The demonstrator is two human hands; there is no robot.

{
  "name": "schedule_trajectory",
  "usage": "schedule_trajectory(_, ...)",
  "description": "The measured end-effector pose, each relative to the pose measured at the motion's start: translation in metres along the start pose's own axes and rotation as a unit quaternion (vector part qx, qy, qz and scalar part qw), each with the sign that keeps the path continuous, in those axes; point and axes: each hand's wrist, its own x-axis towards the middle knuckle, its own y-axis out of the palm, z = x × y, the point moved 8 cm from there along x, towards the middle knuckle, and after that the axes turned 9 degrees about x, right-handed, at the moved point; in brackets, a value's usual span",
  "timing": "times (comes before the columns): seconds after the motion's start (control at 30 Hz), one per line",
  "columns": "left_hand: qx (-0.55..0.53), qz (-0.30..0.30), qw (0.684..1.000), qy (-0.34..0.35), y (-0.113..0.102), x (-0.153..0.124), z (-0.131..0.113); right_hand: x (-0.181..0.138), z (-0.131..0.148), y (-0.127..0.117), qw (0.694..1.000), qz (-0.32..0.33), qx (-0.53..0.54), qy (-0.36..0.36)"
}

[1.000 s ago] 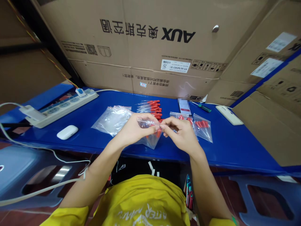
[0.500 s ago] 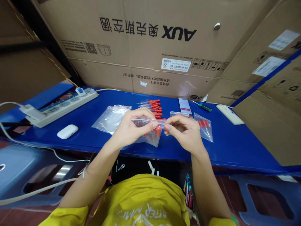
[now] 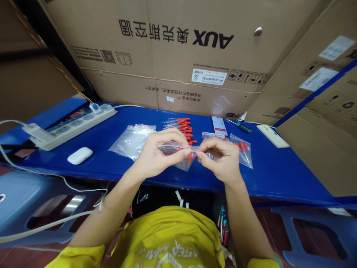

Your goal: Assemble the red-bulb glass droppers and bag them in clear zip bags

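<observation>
Both hands pinch the top edge of a clear zip-lock bag (image 3: 186, 165), which hangs just above the blue table. My left hand (image 3: 160, 154) is closed on it at its middle, thumb against fingers. Close beside it, my right hand (image 3: 221, 158) grips the right end of the same edge with thumb and forefinger. Red pieces show inside the bag, partly hidden by my left hand. Behind the hands lies a row of red-handled tools (image 3: 185, 126) with thin shafts, resembling small screwdrivers. Flat clear bags (image 3: 128, 141) lie to the left. A filled bag (image 3: 243, 152) with red handles lies to the right.
On the blue table (image 3: 279, 175) are a power strip (image 3: 75, 126), a white earbud case (image 3: 80, 156), a lit phone (image 3: 219, 126), a green-handled screwdriver (image 3: 243, 127) and a cream-coloured phone-like object (image 3: 272, 136). A large cardboard box (image 3: 167, 56) stands along the back.
Both hands have shifted slightly right along the bag's top edge, still pinching it. The bag's lower part has tilted up a little. The things on the table have stayed put.
</observation>
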Motion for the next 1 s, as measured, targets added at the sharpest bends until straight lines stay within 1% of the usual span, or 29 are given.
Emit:
schedule_trajectory(0.13,-0.006,0.008,1.0,-0.017,0.003,0.0,0.007,0.002,-0.009,0.0,1.0,0.0,0.017,0.026)
schedule_trajectory(0.27,0.002,0.013,1.0,-0.019,0.005,0.0,0.012,0.003,-0.017,0.003,0.998,0.012,0.027,0.047)
schedule_trajectory(0.47,0.005,-0.006,0.999,-0.033,0.007,0.002,0.018,0.005,-0.018,0.003,0.999,0.009,-0.011,0.044)
schedule_trajectory(0.53,-0.004,-0.013,0.998,-0.058,0.009,0.001,0.023,0.006,-0.016,0.002,0.999,0.008,-0.027,0.035)
schedule_trajectory(0.6,-0.022,-0.029,0.995,-0.097,0.008,0.001,0.03,0.007,-0.016,0.0,0.999,-0.001,-0.037,0.03)
schedule_trajectory(0.7,-0.055,-0.051,0.988,-0.138,0.005,-0.001,0.04,0.008,-0.018,-0.005,0.998,-0.017,-0.039,0.036)
schedule_trajectory(0.87,-0.06,-0.03,0.987,-0.145,0.005,-0.001,0.044,0.008,-0.023,-0.003,0.998,-0.003,-0.023,0.051)
schedule_trajectory(1.0,-0.061,-0.015,0.987,-0.151,0.012,-0.002,0.044,0.007,-0.021,-0.003,0.998,0.015,-0.033,0.059)
